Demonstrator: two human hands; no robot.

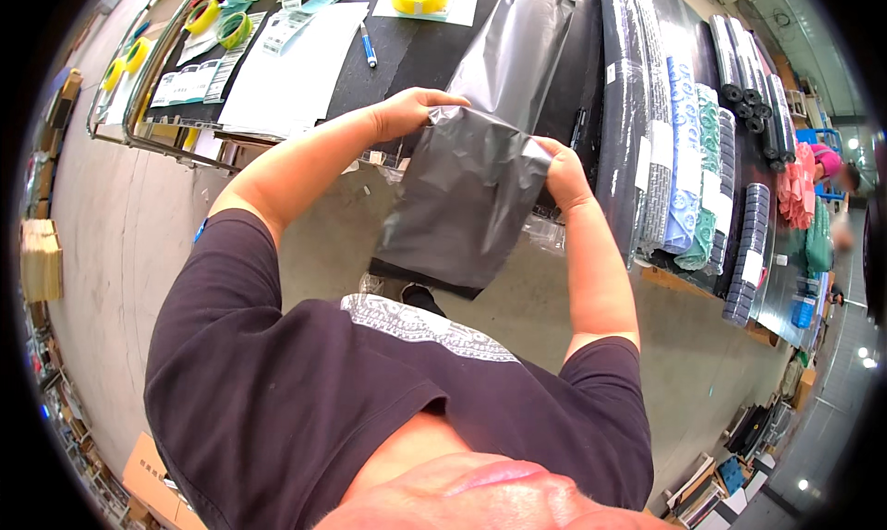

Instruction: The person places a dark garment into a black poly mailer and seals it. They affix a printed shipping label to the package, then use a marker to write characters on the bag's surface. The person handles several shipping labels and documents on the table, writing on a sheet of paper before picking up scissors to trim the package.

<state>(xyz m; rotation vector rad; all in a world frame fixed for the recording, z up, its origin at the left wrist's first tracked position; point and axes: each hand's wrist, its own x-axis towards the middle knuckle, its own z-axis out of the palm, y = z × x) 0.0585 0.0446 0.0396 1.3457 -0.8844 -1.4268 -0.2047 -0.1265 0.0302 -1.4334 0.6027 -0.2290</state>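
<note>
A long, shiny black plastic bag (457, 202) lies partly on the dark table, and its near end hangs over the front edge in front of me. My left hand (411, 114) pinches its left side at the table edge, fingers closed on the plastic. On the opposite side, my right hand (565, 174) grips the bag with the thumb on top; its other fingers are mostly hidden. Between my hands the plastic is folded over and wrinkled. Its lower end hangs free above the floor, tilted, with a darker strip along the edge.
Left on the table lie white sheets (296, 77), a blue-and-white pen (368, 46), label strips (208, 79) and several tape rolls (420, 5). Long black wrapped rolls (619, 114), plus a blue patterned roll (684, 160), line the right side. Another person (825, 160) is far right.
</note>
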